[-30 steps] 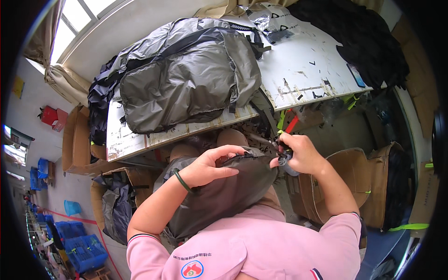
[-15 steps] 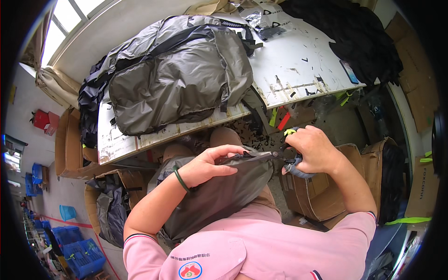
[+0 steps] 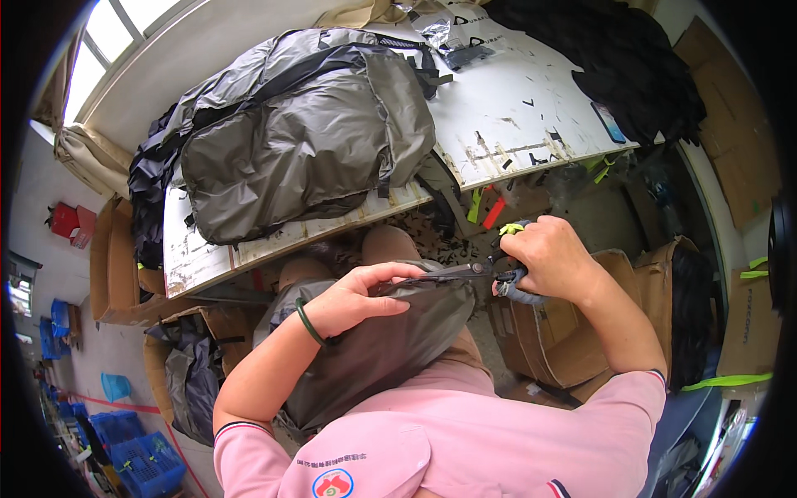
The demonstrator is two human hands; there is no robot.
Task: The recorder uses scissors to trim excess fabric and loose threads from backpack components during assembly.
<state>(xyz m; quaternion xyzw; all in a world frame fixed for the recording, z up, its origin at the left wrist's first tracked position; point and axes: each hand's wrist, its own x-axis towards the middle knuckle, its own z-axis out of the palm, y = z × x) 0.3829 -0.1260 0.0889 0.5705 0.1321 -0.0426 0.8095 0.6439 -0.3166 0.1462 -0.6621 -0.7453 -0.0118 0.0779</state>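
On my lap lies a grey fabric bag (image 3: 378,353). My left hand (image 3: 361,299) presses on its upper edge and pinches the fabric there; a dark green bangle sits on that wrist. My right hand (image 3: 548,257) grips the handles of a pair of scissors (image 3: 465,272), whose dark blades point left along the bag's top edge toward my left fingers. Whether the blades are cutting something is too small to tell.
A white worktable (image 3: 515,124) in front of me carries a pile of grey backpacks (image 3: 307,141), black fabric (image 3: 623,58) and clear plastic bags (image 3: 452,37). Cardboard boxes (image 3: 581,332) stand at my right, more boxes and blue crates (image 3: 133,452) at my left.
My right hand with the scissors has shifted slightly right and down. The blades now lie flatter along the bag's top edge. My left hand stays on the bag.
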